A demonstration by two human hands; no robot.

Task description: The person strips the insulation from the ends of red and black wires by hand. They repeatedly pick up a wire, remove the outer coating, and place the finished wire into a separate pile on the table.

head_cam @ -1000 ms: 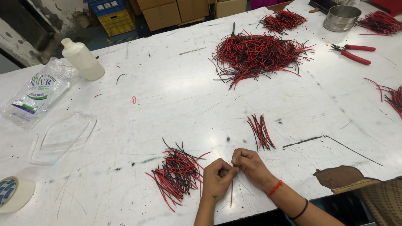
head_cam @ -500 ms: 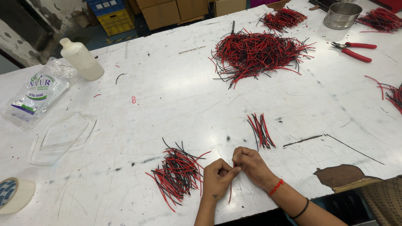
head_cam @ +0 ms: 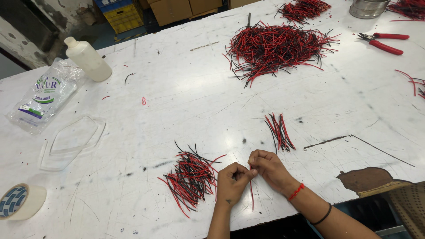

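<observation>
My left hand and my right hand meet fingertip to fingertip near the table's front edge, both pinching a thin red wire that hangs down between them. Just left of my left hand lies a loose heap of short red and black wires. A small neat bundle of red and black wires lies a little beyond my right hand. A large pile of the same wires sits further back on the white table.
Red-handled pliers and a metal bowl are at the far right. A white plastic bottle, a clear plastic bag and a clear plastic tray lie at left. A tape roll sits at the front left corner. More wire piles at back.
Both hands stay in the same spot with fingers working on the wire; the wire hanging below them has shifted slightly. Nothing else has moved.
</observation>
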